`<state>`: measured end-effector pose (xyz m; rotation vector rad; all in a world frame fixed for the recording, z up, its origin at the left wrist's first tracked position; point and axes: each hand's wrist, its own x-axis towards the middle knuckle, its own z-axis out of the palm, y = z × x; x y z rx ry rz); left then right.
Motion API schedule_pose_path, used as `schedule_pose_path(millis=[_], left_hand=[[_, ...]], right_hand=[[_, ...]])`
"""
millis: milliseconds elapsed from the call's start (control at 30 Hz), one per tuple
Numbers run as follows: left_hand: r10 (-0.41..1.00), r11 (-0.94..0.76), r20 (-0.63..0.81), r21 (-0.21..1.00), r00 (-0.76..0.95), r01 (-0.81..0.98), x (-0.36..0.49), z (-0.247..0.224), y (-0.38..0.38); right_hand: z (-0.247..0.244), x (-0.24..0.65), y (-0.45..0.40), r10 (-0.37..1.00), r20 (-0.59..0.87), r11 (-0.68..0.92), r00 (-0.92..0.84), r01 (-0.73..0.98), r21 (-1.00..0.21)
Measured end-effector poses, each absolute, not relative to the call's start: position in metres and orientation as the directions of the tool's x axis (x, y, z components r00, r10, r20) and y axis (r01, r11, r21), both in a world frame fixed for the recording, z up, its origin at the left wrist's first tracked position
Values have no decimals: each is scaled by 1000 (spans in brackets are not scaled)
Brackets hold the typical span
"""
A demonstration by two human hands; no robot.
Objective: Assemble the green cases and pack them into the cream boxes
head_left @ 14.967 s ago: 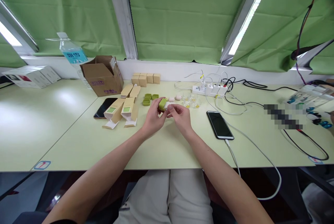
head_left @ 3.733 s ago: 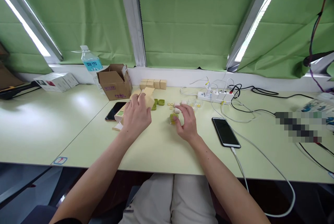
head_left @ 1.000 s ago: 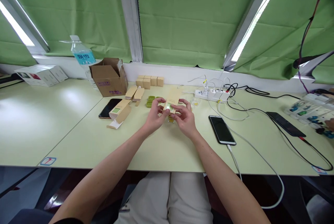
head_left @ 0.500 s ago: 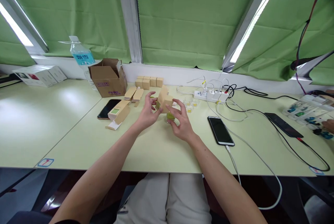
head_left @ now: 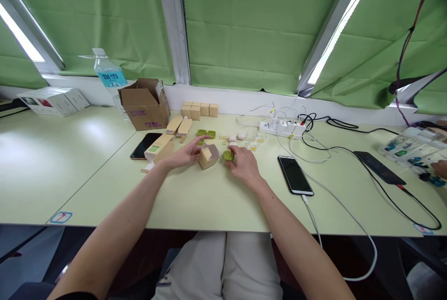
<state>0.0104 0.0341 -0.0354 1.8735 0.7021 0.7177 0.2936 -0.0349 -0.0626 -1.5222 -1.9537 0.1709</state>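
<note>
A small open-topped tan cardboard box [head_left: 208, 158] stands on the table in front of me, its flap raised. At its left side is my left hand [head_left: 186, 153], fingers stretched out and apart, the index finger reaching toward small green square cups [head_left: 206, 134] behind the box. Whether the left thumb touches the box I cannot tell. My right hand [head_left: 243, 164] has its fingers closed around a small green-topped container [head_left: 228, 155] just right of the box. Small pale pink pieces [head_left: 240, 136], tiny yellow parts [head_left: 224, 139] and clear cups with yellow centres [head_left: 253, 146] lie beyond it.
To the left are unfolded tan cartons [head_left: 159, 148], a black phone [head_left: 146, 145], a brown cardboard box [head_left: 146, 104] and a water bottle [head_left: 110, 74]. Small tan boxes [head_left: 199, 110] line the back. A charging phone [head_left: 295, 175] and power strip [head_left: 282, 128] sit right, among cables.
The tan box has come down from between both hands onto the table. My left hand has moved left off it; my right hand has shifted slightly and now grips only the green-topped container.
</note>
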Motion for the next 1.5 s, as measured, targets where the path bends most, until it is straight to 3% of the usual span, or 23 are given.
schedule_pose_path(millis=[133, 333, 433, 600, 767, 1000, 1267, 1500], left_hand=[[789, -493, 321, 839, 524, 228, 11, -34, 27], [802, -553, 417, 789, 427, 269, 13, -31, 16], [793, -579, 433, 754, 429, 310, 27, -35, 9], [725, -688, 559, 555, 403, 468, 54, -41, -5], [709, -700, 549, 469, 443, 539, 78, -49, -20], [705, -709, 560, 551, 435, 440, 84, -55, -24], [812, -526, 436, 835, 388, 162, 78, -58, -14], [777, -518, 433, 853, 456, 73, 73, -62, -14]], right_hand=[[-61, 301, -33, 877, 479, 347, -42, 747, -568], [-46, 300, -41, 703, 698, 566, 135, 488, -665], [-39, 295, -50, 668, 725, 613, 168, 429, -664], [-32, 287, -64, 665, 723, 636, 189, 364, -680], [-39, 272, -73, 699, 707, 650, 109, 317, -691], [-50, 269, -67, 658, 748, 707, -85, 412, -575], [-48, 291, -56, 531, 812, 754, -242, 571, -324], [-48, 286, -57, 540, 790, 731, -289, 627, -270]])
